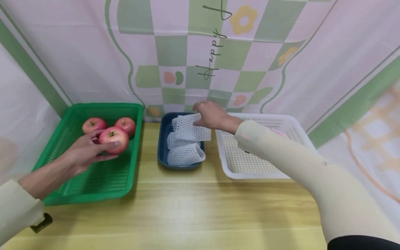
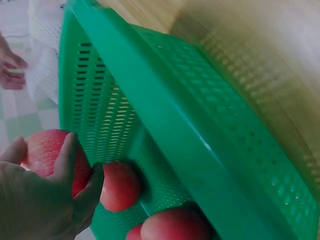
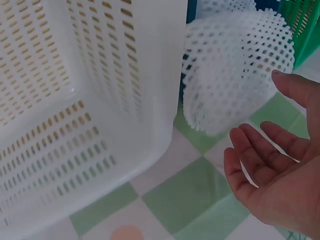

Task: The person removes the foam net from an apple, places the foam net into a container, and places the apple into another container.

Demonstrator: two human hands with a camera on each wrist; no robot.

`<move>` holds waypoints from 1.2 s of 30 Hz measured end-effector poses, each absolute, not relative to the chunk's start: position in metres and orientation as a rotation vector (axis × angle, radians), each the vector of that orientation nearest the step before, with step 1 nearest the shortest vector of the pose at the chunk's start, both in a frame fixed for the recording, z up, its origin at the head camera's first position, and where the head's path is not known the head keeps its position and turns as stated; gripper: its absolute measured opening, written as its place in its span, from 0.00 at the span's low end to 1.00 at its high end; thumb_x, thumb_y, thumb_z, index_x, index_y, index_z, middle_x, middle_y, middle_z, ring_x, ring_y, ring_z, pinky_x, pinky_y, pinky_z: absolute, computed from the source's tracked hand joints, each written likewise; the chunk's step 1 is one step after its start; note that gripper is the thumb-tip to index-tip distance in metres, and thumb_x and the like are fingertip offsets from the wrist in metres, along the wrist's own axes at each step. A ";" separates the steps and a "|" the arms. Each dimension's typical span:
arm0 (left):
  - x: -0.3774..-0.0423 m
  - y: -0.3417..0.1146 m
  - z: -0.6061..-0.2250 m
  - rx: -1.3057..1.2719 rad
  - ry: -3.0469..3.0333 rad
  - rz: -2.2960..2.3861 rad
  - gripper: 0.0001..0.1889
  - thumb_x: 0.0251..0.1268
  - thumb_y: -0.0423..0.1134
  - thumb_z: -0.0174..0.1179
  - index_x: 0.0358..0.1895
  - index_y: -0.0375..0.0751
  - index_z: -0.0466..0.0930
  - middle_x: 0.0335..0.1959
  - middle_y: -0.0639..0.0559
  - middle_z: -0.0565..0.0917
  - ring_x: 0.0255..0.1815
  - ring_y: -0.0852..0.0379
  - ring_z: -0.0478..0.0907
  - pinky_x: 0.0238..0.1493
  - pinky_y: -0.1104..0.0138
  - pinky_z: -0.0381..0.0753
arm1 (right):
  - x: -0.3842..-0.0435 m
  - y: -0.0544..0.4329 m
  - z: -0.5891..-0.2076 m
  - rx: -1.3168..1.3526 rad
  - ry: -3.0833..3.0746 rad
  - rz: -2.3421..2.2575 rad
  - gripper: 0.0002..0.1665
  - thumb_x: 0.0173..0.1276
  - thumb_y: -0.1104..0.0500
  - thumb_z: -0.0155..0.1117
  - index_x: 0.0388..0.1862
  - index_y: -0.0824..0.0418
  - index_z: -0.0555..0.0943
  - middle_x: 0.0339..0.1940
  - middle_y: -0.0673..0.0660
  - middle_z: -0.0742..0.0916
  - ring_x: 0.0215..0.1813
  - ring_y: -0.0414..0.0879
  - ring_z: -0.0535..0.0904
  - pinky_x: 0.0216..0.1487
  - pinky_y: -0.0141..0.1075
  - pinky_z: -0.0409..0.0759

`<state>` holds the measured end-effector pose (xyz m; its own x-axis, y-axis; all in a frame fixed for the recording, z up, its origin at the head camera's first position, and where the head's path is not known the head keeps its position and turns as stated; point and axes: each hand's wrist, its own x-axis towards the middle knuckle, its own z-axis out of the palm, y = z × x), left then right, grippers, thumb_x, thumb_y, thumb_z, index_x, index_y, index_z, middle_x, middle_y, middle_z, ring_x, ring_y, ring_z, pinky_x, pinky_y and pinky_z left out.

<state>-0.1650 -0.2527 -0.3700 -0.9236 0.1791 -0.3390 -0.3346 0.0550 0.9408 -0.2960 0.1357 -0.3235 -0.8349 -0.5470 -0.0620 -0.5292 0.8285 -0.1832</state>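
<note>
My left hand (image 1: pixel 84 152) grips a red apple (image 1: pixel 113 136) above the green basket (image 1: pixel 136 152), with thumb and fingers around its sides. Two more apples, one at the left (image 1: pixel 93 124) and one at the right (image 1: pixel 126 125), lie inside that basket. Over the dark blue tray (image 1: pixel 162 149) is my right hand (image 1: pixel 213 116), fingers loosely bent and apart. White foam fruit nets (image 1: pixel 186 155) fill the tray. The right wrist view shows the thumb close to the edge of the nearest net (image 3: pixel 225 75), the other fingers away from it; whether the thumb touches it, I cannot tell.
A white perforated basket (image 1: pixel 229 170) stands right of the tray, partly covered by my right sleeve (image 1: pixel 281 152); something pink (image 1: pixel 279 132) shows inside it. All containers stand on a wooden table (image 1: pixel 187 208) against a patterned cloth (image 1: pixel 170 50).
</note>
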 end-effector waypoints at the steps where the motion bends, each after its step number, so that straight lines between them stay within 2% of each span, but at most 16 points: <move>1: -0.166 -0.254 -0.371 -0.164 1.976 1.923 0.55 0.75 0.32 0.65 0.86 0.37 0.26 0.77 0.36 0.50 0.51 0.64 0.81 0.59 0.57 0.88 | -0.296 0.138 -0.321 -0.859 2.899 -0.248 0.35 0.70 0.52 0.76 0.69 0.68 0.79 0.67 0.65 0.84 0.66 0.61 0.82 0.66 0.52 0.83; 4: -0.167 -0.256 -0.375 -0.194 2.013 1.873 0.56 0.76 0.32 0.65 0.86 0.37 0.25 0.78 0.35 0.47 0.52 0.64 0.79 0.59 0.58 0.88 | -0.294 0.146 -0.313 -0.862 2.922 -0.244 0.35 0.71 0.51 0.75 0.69 0.69 0.79 0.65 0.66 0.85 0.64 0.60 0.82 0.64 0.52 0.83; 7: -0.168 -0.257 -0.379 -0.193 2.068 1.804 0.53 0.76 0.33 0.65 0.85 0.32 0.29 0.80 0.31 0.46 0.54 0.63 0.76 0.59 0.59 0.88 | -0.293 0.157 -0.306 -0.865 2.936 -0.267 0.34 0.71 0.52 0.74 0.68 0.70 0.78 0.63 0.68 0.86 0.63 0.61 0.83 0.64 0.53 0.84; 9: -0.169 -0.258 -0.382 -0.187 2.104 1.761 0.51 0.77 0.33 0.64 0.85 0.29 0.31 0.81 0.29 0.45 0.52 0.65 0.77 0.58 0.60 0.88 | -0.292 0.165 -0.302 -0.860 2.950 -0.272 0.33 0.71 0.52 0.73 0.68 0.71 0.79 0.62 0.69 0.86 0.62 0.62 0.83 0.64 0.54 0.84; 13: -0.172 -0.258 -0.386 -0.175 2.115 1.744 0.49 0.78 0.32 0.62 0.83 0.24 0.31 0.82 0.26 0.44 0.47 0.70 0.78 0.58 0.60 0.89 | -0.290 0.186 -0.296 -0.810 3.003 -0.197 0.34 0.72 0.49 0.71 0.68 0.69 0.80 0.60 0.68 0.88 0.60 0.62 0.85 0.57 0.56 0.85; 16: -0.175 -0.258 -0.389 -0.178 2.104 1.740 0.49 0.78 0.31 0.61 0.83 0.23 0.30 0.82 0.26 0.44 0.46 0.71 0.78 0.59 0.59 0.88 | -0.287 0.205 -0.290 -0.769 3.021 -0.162 0.35 0.71 0.48 0.71 0.68 0.69 0.80 0.59 0.68 0.88 0.60 0.62 0.85 0.57 0.58 0.85; 18: -0.176 -0.258 -0.390 -0.179 2.103 1.727 0.50 0.78 0.31 0.61 0.83 0.23 0.29 0.83 0.25 0.44 0.47 0.70 0.79 0.60 0.58 0.87 | -0.285 0.217 -0.287 -0.757 3.014 -0.180 0.35 0.71 0.50 0.71 0.67 0.72 0.79 0.60 0.71 0.87 0.61 0.64 0.84 0.62 0.58 0.83; 20: -0.178 -0.257 -0.391 -0.186 2.112 1.698 0.49 0.79 0.32 0.61 0.83 0.23 0.29 0.83 0.24 0.45 0.51 0.66 0.79 0.61 0.58 0.87 | -0.283 0.232 -0.284 -0.711 3.011 -0.178 0.35 0.71 0.50 0.71 0.67 0.73 0.78 0.62 0.72 0.86 0.62 0.66 0.83 0.63 0.59 0.82; 22: -0.179 -0.257 -0.392 -0.193 2.118 1.665 0.49 0.80 0.32 0.60 0.82 0.23 0.28 0.83 0.23 0.46 0.59 0.56 0.78 0.62 0.58 0.86 | -0.281 0.246 -0.281 -0.649 3.015 -0.149 0.36 0.71 0.49 0.70 0.68 0.73 0.78 0.63 0.72 0.85 0.62 0.67 0.83 0.62 0.61 0.83; 25: -0.180 -0.257 -0.393 -0.202 2.126 1.620 0.49 0.81 0.33 0.58 0.82 0.22 0.27 0.82 0.22 0.45 0.72 0.40 0.69 0.63 0.58 0.86 | -0.277 0.269 -0.278 -0.534 3.016 -0.099 0.38 0.71 0.46 0.70 0.68 0.74 0.77 0.63 0.74 0.84 0.61 0.70 0.82 0.59 0.63 0.83; 27: -0.181 -0.257 -0.394 -0.199 2.130 1.597 0.48 0.82 0.34 0.57 0.81 0.22 0.25 0.82 0.21 0.43 0.77 0.34 0.61 0.64 0.58 0.85 | -0.274 0.284 -0.277 -0.470 3.006 -0.058 0.40 0.72 0.45 0.70 0.67 0.76 0.77 0.60 0.76 0.85 0.58 0.71 0.84 0.57 0.63 0.84; 31: -0.183 -0.256 -0.395 -0.201 2.129 1.568 0.49 0.83 0.34 0.55 0.81 0.22 0.21 0.83 0.20 0.36 0.81 0.29 0.53 0.65 0.55 0.84 | -0.268 0.313 -0.279 -0.364 2.962 -0.005 0.42 0.72 0.44 0.70 0.65 0.80 0.75 0.56 0.79 0.85 0.53 0.71 0.85 0.53 0.63 0.85; 36: -0.184 -0.255 -0.396 -0.233 2.113 1.553 0.52 0.82 0.35 0.56 0.80 0.25 0.17 0.82 0.20 0.30 0.82 0.26 0.50 0.66 0.52 0.83 | -0.261 0.344 -0.287 -0.257 2.922 -0.006 0.40 0.71 0.42 0.70 0.57 0.80 0.77 0.44 0.74 0.87 0.42 0.63 0.84 0.45 0.58 0.86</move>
